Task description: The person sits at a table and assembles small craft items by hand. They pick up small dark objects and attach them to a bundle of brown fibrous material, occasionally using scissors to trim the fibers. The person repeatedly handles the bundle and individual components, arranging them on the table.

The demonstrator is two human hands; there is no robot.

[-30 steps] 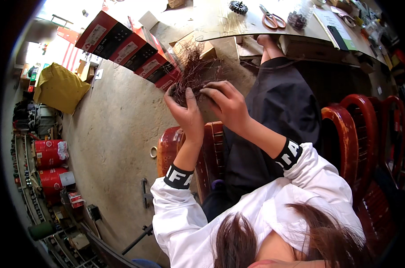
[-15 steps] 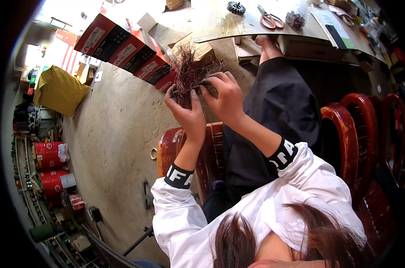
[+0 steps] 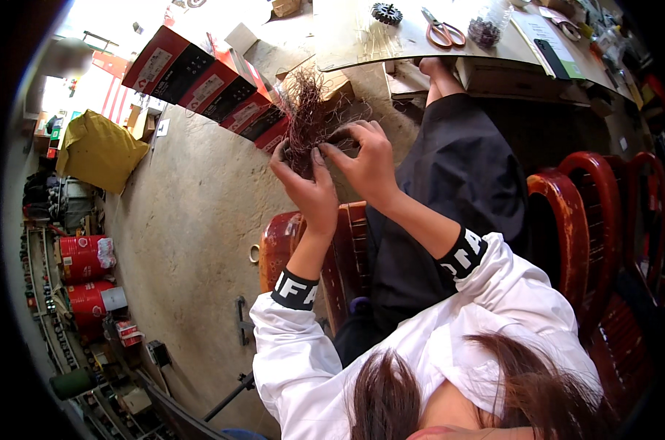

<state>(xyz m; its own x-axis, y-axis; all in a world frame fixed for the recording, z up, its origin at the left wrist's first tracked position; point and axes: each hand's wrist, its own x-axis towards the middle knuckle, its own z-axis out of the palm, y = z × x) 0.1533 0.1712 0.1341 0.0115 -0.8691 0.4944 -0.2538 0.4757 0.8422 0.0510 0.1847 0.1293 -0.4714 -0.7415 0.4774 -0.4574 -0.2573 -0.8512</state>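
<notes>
A tangled bundle of thin reddish-brown strands (image 3: 303,117) stands up out of my left hand (image 3: 308,189), whose fingers and thumb are wrapped round its lower part. Loose ends curl out at the top and to the right. Close beside it on the right, my right hand (image 3: 369,167) has thumb and forefinger brought together in a pinch at the bundle's side, with a few strands at the fingertips. Whether the strands are wire or fibre I cannot tell. Both hands are held up above the floor, left of my lap.
Ahead, a pale table (image 3: 354,40) carries a black toothed wheel (image 3: 387,13), scissors (image 3: 444,34), a plastic bag of dark pieces (image 3: 485,33) and a phone (image 3: 551,59). Red-and-black boxes (image 3: 200,82) stand ahead left, red drums (image 3: 83,258) far left, wooden chairs (image 3: 556,209) right.
My right hand has shifted slightly left, its fingertips closer to my left thumb. The top of the bundle looks looser and more spread. My left hand stays about where it was.
</notes>
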